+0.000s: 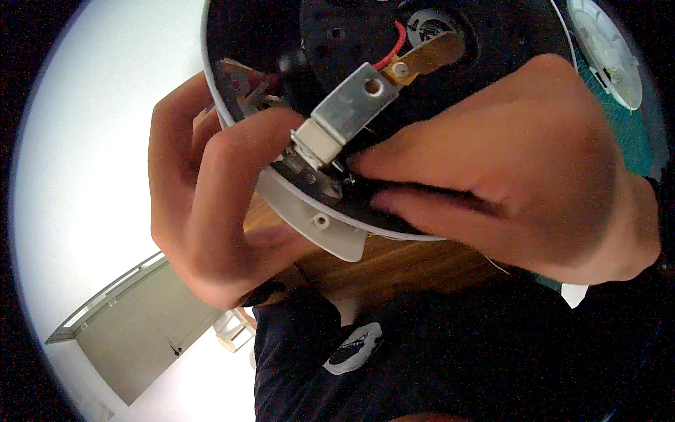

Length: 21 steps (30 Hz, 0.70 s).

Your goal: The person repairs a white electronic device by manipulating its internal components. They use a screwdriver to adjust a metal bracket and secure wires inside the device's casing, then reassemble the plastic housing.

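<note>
A round black appliance housing (pixel 330 35) with a thin white rim is tilted up close in front of me. My left hand (pixel 218 162) wraps round its left edge, one finger reaching over the rim. Across the housing runs a bent metal bracket (pixel 351 98) with a white ceramic-looking block (pixel 318 142) at its lower end and a brass strip (pixel 429 58) at its upper end. A red wire (pixel 395 46) meets the strip. My right hand (pixel 506 169) reaches inside, thumb and fingers pinched beside small metal terminals under the block. Whatever lies between those fingertips is hidden.
A pale curved plastic tab (pixel 309 218) sticks out below the rim. At the upper right a white rounded plastic part (pixel 610 53) lies on a green mat (pixel 629 133). Brown wood-grained surface (pixel 394 264) shows beneath the housing. A light-coloured stool (pixel 235 330) stands at the lower left.
</note>
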Each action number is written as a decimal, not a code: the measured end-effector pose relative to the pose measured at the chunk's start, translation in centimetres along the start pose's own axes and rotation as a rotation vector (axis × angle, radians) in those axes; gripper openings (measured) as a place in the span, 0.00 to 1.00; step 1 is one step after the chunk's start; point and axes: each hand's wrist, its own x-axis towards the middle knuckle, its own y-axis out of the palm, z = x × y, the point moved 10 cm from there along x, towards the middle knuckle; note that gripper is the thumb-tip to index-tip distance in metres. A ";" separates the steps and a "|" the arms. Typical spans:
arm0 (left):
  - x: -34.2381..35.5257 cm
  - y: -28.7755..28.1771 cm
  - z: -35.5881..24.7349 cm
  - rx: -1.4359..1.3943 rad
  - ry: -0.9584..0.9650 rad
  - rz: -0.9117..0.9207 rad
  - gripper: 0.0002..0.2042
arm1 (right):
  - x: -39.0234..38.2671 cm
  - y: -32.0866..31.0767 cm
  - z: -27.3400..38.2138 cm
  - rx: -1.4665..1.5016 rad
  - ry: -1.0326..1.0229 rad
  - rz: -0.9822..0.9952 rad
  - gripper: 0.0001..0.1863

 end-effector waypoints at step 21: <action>0.4 4.5 -2.8 -0.022 -0.066 -0.055 0.22 | -4.5 0.3 -2.7 0.083 -0.181 -0.280 0.15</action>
